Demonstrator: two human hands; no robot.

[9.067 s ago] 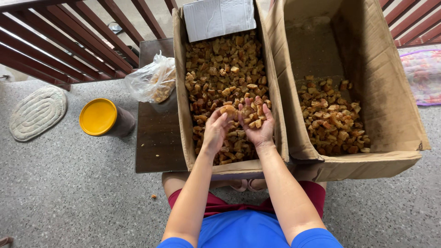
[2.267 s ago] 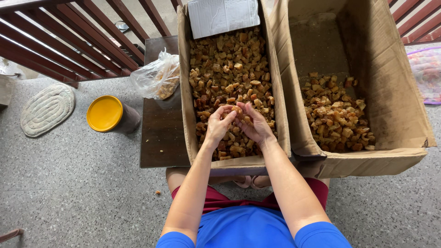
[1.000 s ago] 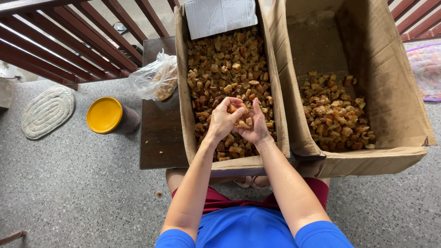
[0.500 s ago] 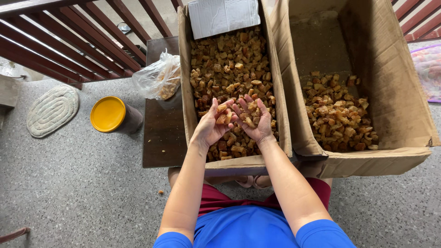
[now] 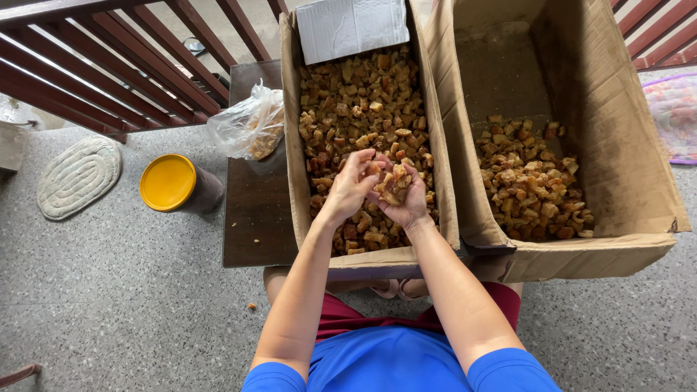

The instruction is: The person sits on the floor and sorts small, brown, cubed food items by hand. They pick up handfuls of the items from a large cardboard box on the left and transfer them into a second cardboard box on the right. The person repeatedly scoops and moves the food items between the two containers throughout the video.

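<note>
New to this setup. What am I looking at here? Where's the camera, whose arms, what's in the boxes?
One picture only, taken by a camera worn on a person's head, looking straight down. So the two bare arms coming up from the bottom are the wearer's own; the blue shirt is theirs too.

The left hand and right hand are cupped together over the left box, holding a small heap of brown chunks. That long cardboard box is nearly full of the same chunks. The bigger right box beside it holds a smaller pile.

The boxes rest on a dark low table, which also carries a clear plastic bag. On the speckled floor stand a jar with a yellow lid and a coiled mat.
</note>
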